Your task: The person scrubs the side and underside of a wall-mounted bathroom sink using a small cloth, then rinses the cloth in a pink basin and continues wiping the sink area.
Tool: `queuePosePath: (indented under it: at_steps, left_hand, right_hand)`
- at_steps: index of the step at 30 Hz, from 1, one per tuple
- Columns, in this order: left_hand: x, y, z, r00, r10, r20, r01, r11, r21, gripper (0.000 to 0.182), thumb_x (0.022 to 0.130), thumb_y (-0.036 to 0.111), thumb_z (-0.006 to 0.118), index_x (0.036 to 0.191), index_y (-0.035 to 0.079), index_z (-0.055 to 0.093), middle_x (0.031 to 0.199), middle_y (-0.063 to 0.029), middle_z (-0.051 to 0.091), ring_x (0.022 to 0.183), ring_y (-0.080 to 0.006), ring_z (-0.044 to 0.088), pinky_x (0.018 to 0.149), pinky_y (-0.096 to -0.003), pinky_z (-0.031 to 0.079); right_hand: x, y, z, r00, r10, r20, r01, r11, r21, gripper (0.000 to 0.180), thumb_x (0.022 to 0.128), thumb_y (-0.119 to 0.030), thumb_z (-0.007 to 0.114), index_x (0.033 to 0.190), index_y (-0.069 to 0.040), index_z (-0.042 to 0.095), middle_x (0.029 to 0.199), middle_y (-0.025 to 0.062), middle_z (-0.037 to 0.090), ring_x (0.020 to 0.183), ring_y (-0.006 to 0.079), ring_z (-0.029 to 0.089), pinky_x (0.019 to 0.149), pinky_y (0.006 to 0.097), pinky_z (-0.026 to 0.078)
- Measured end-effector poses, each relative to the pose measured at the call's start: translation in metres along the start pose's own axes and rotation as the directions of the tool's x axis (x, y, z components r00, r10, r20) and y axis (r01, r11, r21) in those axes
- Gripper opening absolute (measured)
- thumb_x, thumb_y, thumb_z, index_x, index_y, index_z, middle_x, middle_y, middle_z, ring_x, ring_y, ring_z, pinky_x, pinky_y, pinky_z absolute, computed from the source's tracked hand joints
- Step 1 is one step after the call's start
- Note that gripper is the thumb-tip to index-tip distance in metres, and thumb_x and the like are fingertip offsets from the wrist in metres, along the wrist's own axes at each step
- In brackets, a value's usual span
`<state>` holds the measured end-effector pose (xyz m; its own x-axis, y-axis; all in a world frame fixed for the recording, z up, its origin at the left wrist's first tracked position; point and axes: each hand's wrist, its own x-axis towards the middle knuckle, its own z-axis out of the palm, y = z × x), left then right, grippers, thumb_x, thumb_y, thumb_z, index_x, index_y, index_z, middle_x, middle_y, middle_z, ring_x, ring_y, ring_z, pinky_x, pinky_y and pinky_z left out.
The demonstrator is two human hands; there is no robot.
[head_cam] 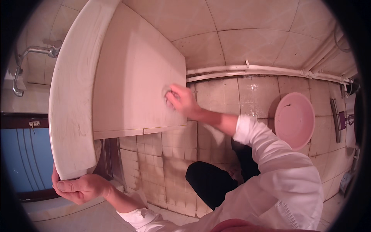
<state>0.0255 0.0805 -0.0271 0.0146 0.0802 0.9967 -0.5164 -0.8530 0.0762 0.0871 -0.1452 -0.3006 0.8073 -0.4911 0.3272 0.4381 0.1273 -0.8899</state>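
Note:
A white washbasin (76,87) with smudges along its front edge runs down the left, on top of a pale cabinet (139,72). My left hand (81,188) grips the basin's lower corner in the picture, thumb over the rim. Against the cabinet's flat panel, near its end by the floor, is my right hand (181,100). Its curled fingers hold a small greyish scouring pad (166,89), blurred and partly hidden by them.
A pink plastic basin (295,121) stands on the tiled floor (214,92). White pipes (261,71) follow the wall's foot. A floor squeegee (337,120) lies at far right. A chrome faucet (34,50) and a blue-panelled door (26,159) are at left.

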Motion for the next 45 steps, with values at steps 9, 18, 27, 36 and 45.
queuePosePath:
  at_steps: [9,18,27,36,45]
  left_hand:
    - [0.0,0.003,-0.001,0.997,-0.06,0.038,0.061,0.998,-0.023,0.044,0.111,0.03,0.04,0.099,-0.002,0.067,0.101,-0.0094,0.069,0.09,-0.0217,0.065,0.075,-0.0311,0.057]
    - [0.001,0.004,0.0,0.998,-0.019,0.054,0.022,0.999,-0.046,0.044,0.112,0.03,0.039,0.1,-0.002,0.066,0.101,-0.0092,0.067,0.089,-0.0213,0.064,0.075,-0.0316,0.057]
    - [0.0,0.004,-0.001,0.999,-0.011,0.049,0.015,0.996,-0.086,0.04,0.113,0.026,0.042,0.102,-0.002,0.069,0.104,-0.0086,0.068,0.088,-0.0214,0.064,0.076,-0.0328,0.054]
    - [0.0,0.001,-0.001,0.999,0.011,0.053,-0.007,0.997,-0.077,0.04,0.112,0.028,0.042,0.099,0.0,0.067,0.102,-0.0086,0.068,0.087,-0.0201,0.064,0.074,-0.031,0.056]
    - [0.0,0.007,-0.001,0.999,-0.011,0.036,0.012,1.0,-0.018,0.041,0.112,0.027,0.042,0.096,-0.001,0.067,0.097,-0.0078,0.068,0.084,-0.0199,0.064,0.071,-0.0308,0.056]
  right_hand:
    - [0.012,-0.032,0.014,0.999,-0.047,-0.026,0.049,0.996,0.072,0.023,0.107,-0.016,0.051,0.087,-0.005,0.058,0.069,0.0003,0.054,0.061,0.006,0.052,0.054,0.0252,0.044]
    - [0.055,-0.046,0.022,0.987,-0.036,-0.156,0.041,0.999,0.033,0.022,0.105,-0.017,0.052,0.092,-0.001,0.059,0.071,0.0019,0.058,0.061,0.0074,0.054,0.055,0.0268,0.045]
    - [0.054,-0.064,0.02,0.955,-0.081,-0.284,0.076,0.997,-0.027,0.013,0.103,-0.01,0.057,0.096,-0.001,0.063,0.07,0.0024,0.058,0.064,0.0095,0.06,0.058,0.0283,0.048]
    - [-0.022,0.016,0.006,0.996,0.034,-0.079,-0.04,0.997,-0.066,0.013,0.104,-0.008,0.055,0.094,-0.001,0.06,0.069,0.0032,0.055,0.063,0.0101,0.058,0.057,0.0263,0.046]
    - [-0.103,0.036,0.02,0.991,-0.13,-0.038,0.129,0.991,-0.039,0.009,0.104,-0.005,0.054,0.099,0.0,0.061,0.089,0.0021,0.058,0.066,0.0076,0.056,0.059,0.0237,0.046]
